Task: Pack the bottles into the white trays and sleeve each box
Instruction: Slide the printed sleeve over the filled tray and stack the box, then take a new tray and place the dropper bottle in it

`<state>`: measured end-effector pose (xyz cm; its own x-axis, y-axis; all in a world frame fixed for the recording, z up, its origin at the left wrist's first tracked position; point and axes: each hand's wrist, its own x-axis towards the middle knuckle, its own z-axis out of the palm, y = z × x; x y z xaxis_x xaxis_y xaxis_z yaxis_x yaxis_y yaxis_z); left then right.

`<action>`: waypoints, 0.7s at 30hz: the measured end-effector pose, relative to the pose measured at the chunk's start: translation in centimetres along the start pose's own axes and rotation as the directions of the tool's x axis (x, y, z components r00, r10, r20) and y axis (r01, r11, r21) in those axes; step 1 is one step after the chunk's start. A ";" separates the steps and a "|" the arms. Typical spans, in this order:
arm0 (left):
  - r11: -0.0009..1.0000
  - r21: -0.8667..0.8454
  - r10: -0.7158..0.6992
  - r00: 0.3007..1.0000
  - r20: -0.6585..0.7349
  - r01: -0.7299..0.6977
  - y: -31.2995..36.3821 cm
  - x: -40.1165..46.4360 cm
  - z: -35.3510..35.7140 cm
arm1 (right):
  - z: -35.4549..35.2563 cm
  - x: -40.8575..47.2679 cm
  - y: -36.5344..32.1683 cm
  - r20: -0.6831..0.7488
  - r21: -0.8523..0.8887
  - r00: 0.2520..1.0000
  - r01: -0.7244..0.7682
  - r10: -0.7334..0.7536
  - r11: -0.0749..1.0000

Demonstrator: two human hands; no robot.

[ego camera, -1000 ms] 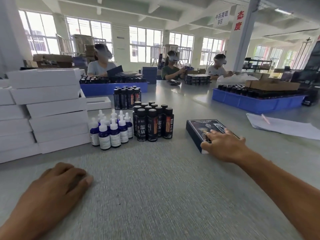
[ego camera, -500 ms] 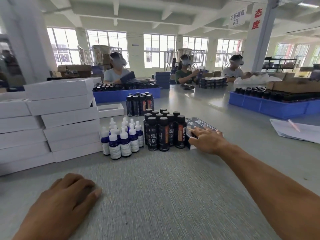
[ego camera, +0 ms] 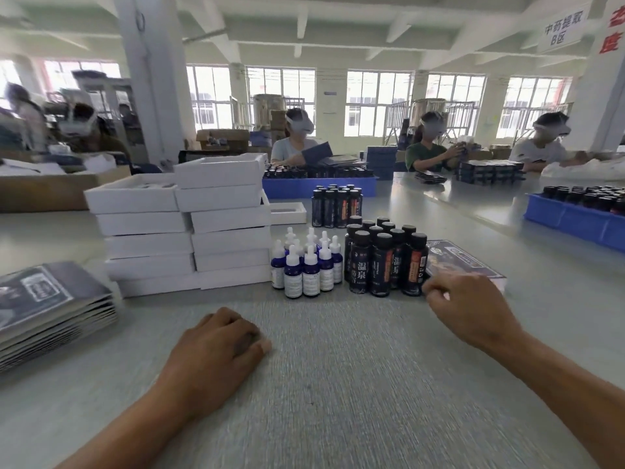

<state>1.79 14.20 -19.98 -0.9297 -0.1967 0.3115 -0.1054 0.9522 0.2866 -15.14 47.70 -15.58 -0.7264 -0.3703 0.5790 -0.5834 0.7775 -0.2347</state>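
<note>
Both hands [ego camera: 216,346] on grey table [ego camera: 338,384], bright windowed workshop beyond.

Around me, a bright hall: white pillars [ego camera: 154,79], a beamed ceiling [ego camera: 338,25], tall windows [ego camera: 378,99] behind, possibly metal racks [ego camera: 436,113] there.

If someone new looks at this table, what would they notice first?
Probably the two tall stacks of white trays at left, then the dark bottles and small blue dropper bottles clustered upright at the centre. Nearer, the left hand rests on the table, and the right hand hovers beside the dark bottles.
</note>
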 end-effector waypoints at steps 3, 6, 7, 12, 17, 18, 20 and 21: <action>1.000 0.010 -0.016 1.000 0.022 0.016 0.2 -0.1 -0.1 | 0.7 -1.7 -4.0 0.150 0.159 0.983 0.087 -0.111 0.983; 1.000 0.011 -0.027 0.999 0.020 0.026 0.4 -0.2 -0.3 | 2.4 -2.6 -7.2 0.303 0.272 0.937 0.090 -0.174 0.958; 1.000 0.011 -0.028 0.999 0.019 0.027 0.5 -0.2 -0.4 | 3.0 -2.9 -8.0 0.370 0.273 0.910 0.085 -0.186 0.958; 0.999 0.022 -0.036 0.999 0.033 0.036 0.8 -0.3 -0.6 | 4.6 -3.2 -10.8 0.517 0.094 0.847 0.086 -0.122 0.992; 1.000 0.022 -0.017 0.999 0.031 0.016 0.6 -0.4 -0.7 | 5.6 -5.0 -12.1 0.340 0.023 0.936 0.090 -0.093 0.996; 1.000 0.022 -0.013 1.000 0.026 0.013 0.5 -0.5 -0.7 | 5.6 -5.2 -12.1 0.323 0.027 0.942 0.087 -0.091 0.996; 0.999 0.034 -0.007 1.000 0.015 0.006 0.5 -0.5 -0.6 | 5.5 -5.4 -12.2 0.310 0.031 0.946 0.088 -0.094 0.996; 0.999 0.039 -0.006 1.000 0.008 0.005 0.5 -0.5 -0.5 | 5.4 -5.5 -12.3 0.307 0.033 0.947 0.091 -0.096 0.995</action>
<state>2.37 14.63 -19.53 -0.9319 -0.2003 0.3025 -0.1241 0.9595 0.2529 -5.95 37.42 -20.09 -0.7431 -0.5818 0.3308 -0.6586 0.7235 -0.2070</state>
